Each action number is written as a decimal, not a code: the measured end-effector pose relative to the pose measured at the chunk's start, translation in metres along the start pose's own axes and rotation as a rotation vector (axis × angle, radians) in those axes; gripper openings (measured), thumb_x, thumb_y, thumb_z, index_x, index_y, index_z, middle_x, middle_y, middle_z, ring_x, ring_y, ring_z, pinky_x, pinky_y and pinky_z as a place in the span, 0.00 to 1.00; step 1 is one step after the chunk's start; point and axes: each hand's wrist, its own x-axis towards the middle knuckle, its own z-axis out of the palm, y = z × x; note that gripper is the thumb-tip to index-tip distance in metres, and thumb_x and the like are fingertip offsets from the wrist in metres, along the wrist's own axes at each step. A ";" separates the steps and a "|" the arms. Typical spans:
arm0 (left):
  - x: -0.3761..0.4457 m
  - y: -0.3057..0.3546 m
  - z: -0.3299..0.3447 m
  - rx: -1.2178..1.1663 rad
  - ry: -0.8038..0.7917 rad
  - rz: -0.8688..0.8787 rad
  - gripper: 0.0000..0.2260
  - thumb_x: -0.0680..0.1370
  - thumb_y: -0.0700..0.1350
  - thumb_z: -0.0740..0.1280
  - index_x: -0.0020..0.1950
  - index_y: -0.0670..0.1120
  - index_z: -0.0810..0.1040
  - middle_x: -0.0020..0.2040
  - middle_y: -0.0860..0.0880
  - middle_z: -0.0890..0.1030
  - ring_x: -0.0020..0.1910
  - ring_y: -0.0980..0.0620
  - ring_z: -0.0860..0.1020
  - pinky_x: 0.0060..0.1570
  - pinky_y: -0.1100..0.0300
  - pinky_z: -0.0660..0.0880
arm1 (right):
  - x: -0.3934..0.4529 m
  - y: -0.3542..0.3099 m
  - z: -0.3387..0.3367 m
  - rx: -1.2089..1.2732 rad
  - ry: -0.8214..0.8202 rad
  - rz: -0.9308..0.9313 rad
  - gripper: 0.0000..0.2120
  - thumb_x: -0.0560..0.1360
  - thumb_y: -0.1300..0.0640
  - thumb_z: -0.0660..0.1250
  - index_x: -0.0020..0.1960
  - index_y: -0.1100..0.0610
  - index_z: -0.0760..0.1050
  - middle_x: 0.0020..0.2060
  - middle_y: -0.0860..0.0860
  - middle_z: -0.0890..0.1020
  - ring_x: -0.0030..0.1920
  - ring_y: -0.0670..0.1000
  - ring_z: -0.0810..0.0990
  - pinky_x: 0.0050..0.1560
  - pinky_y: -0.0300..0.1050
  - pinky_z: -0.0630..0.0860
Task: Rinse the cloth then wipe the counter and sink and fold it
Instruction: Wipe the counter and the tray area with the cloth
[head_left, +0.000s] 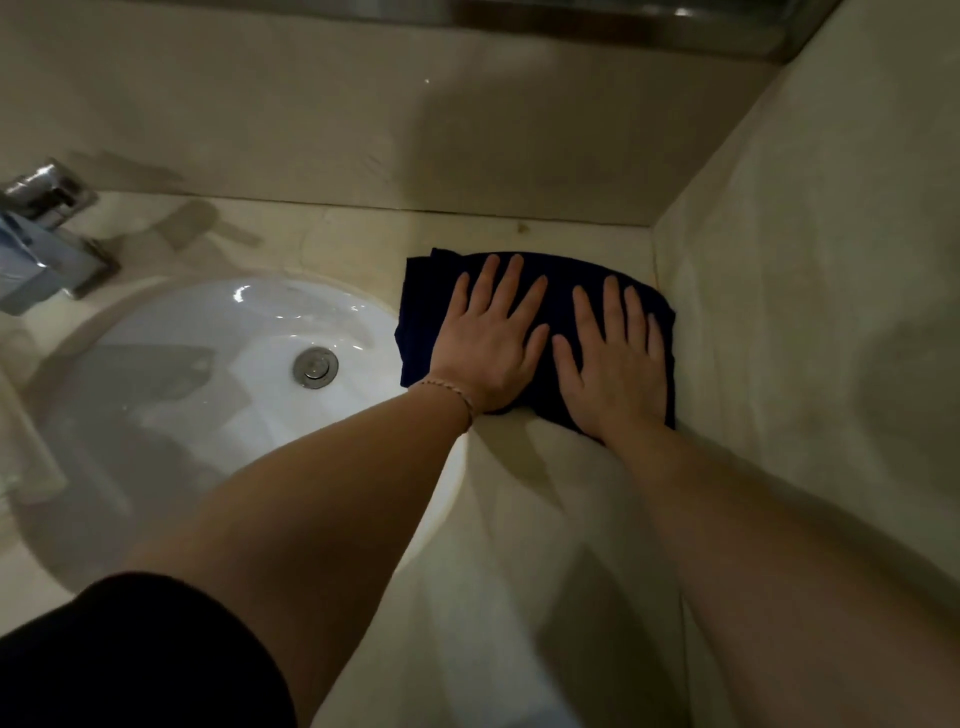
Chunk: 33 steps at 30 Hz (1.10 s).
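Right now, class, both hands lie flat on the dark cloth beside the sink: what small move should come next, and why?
Probably lift both hands away: the left hand and right hand press flat on the cloth, which already looks folded.

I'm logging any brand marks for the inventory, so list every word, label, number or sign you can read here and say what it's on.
None: no readable text shows anywhere in this view.
Faucet: no brand mark to be made out; it is blurred at the frame edge.
Drain stopper: plain metal, no lettering to be seen.
Dark blue cloth: no tag or print shows; both hands lie flat on it.
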 end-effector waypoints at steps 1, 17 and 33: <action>0.004 -0.002 -0.001 0.004 0.000 0.004 0.28 0.85 0.59 0.45 0.84 0.51 0.53 0.84 0.44 0.51 0.83 0.42 0.46 0.80 0.43 0.44 | 0.004 0.000 0.000 -0.001 0.009 -0.001 0.33 0.81 0.38 0.39 0.82 0.49 0.49 0.81 0.56 0.52 0.81 0.57 0.49 0.79 0.57 0.49; 0.036 -0.015 -0.008 0.005 0.017 0.055 0.28 0.85 0.59 0.47 0.84 0.52 0.53 0.84 0.46 0.50 0.83 0.44 0.46 0.80 0.45 0.42 | 0.029 -0.002 0.000 0.008 0.061 -0.009 0.32 0.82 0.39 0.40 0.82 0.52 0.52 0.81 0.58 0.55 0.80 0.59 0.53 0.79 0.58 0.51; -0.100 0.007 0.023 -0.399 0.048 -0.056 0.29 0.83 0.57 0.46 0.83 0.49 0.53 0.84 0.47 0.45 0.82 0.47 0.37 0.79 0.50 0.36 | -0.091 -0.037 0.007 0.045 -0.015 0.033 0.31 0.82 0.39 0.39 0.82 0.50 0.48 0.82 0.56 0.50 0.81 0.58 0.47 0.80 0.59 0.46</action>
